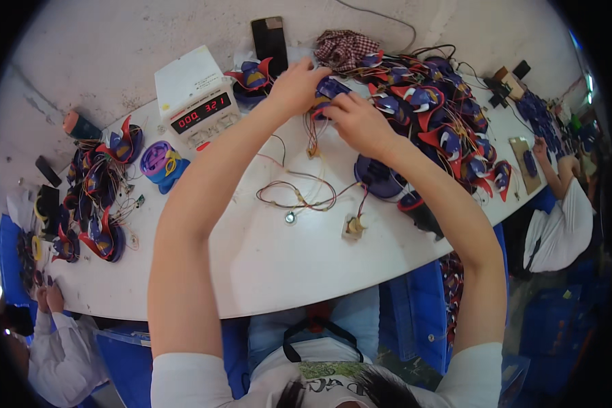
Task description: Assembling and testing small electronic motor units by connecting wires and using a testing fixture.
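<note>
Both my arms reach across a white table (265,265). My left hand (294,85) and my right hand (357,122) hold between them a small blue and red toy part (330,90) at the near edge of a big heap of like parts (432,109). Thin coloured wires (311,132) hang down from the part to a loose loop of wire (299,194) on the table. A small round metal piece (290,217) and a small yellowish motor-like piece (353,226) lie at the wire ends.
A white bench power supply with a red digit display (196,98) stands left of my hands, a dark phone (270,42) behind it. More blue and red parts (95,197) lie far left. Other people sit at the left (54,340) and right (564,217) ends.
</note>
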Tool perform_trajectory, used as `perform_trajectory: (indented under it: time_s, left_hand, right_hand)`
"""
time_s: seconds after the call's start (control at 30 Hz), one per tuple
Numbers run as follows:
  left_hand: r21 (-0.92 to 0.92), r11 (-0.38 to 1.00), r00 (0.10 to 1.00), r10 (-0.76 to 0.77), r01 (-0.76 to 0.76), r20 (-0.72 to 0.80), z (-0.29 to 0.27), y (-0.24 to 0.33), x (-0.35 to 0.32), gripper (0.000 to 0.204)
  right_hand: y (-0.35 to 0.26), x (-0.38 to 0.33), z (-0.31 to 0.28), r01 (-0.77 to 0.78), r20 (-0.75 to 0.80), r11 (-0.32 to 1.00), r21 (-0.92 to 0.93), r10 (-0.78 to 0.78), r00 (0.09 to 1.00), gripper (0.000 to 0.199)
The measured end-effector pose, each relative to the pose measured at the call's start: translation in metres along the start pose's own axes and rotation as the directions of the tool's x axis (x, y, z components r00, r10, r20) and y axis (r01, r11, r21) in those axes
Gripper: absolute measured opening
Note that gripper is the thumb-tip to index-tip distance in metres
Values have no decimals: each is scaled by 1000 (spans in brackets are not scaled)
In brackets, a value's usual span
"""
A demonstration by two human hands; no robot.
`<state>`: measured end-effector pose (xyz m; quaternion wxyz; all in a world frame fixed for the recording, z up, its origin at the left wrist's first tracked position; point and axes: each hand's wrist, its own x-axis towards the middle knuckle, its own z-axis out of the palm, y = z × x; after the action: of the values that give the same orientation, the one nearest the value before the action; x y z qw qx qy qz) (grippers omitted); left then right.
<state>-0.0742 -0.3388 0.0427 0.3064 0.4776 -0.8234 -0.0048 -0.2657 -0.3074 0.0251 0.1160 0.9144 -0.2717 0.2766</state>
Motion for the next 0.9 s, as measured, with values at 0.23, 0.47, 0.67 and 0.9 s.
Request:
perform_trajectory:
  time_s: [0.23, 0.47, 0.67, 0.9]
  left_hand:
    - [379, 886, 938, 148, -266, 314, 45, -52, 52, 55]
    - [364, 829, 901, 351, -425, 254, 62, -62, 53, 51]
    - [325, 895, 953, 289, -304, 95, 44, -44, 62, 39]
    - [-81, 988, 987, -139, 133, -86, -39, -1, 77, 23]
  right_hand:
    - [4, 20, 47, 29, 99, 938, -345, 6, 995, 26]
    - [8, 16, 55, -41, 98, 923, -381, 84, 992, 20]
    - [18, 23, 1, -51, -25, 942, -332, 46, 999, 21]
    - [31, 22, -111, -187, -288, 957, -223, 119, 950, 33]
